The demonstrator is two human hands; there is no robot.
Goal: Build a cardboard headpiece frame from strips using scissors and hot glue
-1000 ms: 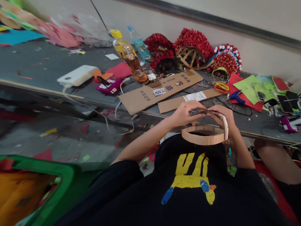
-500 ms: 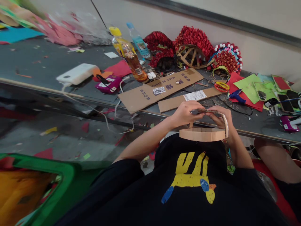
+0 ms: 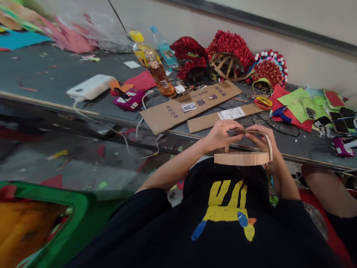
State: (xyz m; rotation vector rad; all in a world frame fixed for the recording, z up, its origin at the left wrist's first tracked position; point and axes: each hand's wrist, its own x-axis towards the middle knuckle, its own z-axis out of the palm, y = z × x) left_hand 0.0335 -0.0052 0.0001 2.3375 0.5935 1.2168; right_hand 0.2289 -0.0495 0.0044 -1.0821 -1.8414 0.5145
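A cardboard ring frame (image 3: 241,158) hangs in front of my chest, just before the table's front edge. My left hand (image 3: 220,134) is closed, pinching the top strip of the frame from the left. From the right, my right hand (image 3: 263,141) is closed on the same strip, fingertips meeting the left hand's. The curved band of the frame sits under both hands, nearly edge-on.
The grey table (image 3: 55,78) carries two flat cardboard pieces (image 3: 189,106), a blue glue gun (image 3: 281,114), yellow-handled scissors (image 3: 262,102), bottles (image 3: 153,65), a white power bank (image 3: 90,86), red flower-covered frames (image 3: 231,48) and coloured paper (image 3: 295,100). Another person's leg (image 3: 326,190) is at right. A green bin (image 3: 41,223) is lower left.
The cardboard ring has tilted from showing its open loop to nearly edge-on. Both hands have stayed on its top strip in almost the same place.
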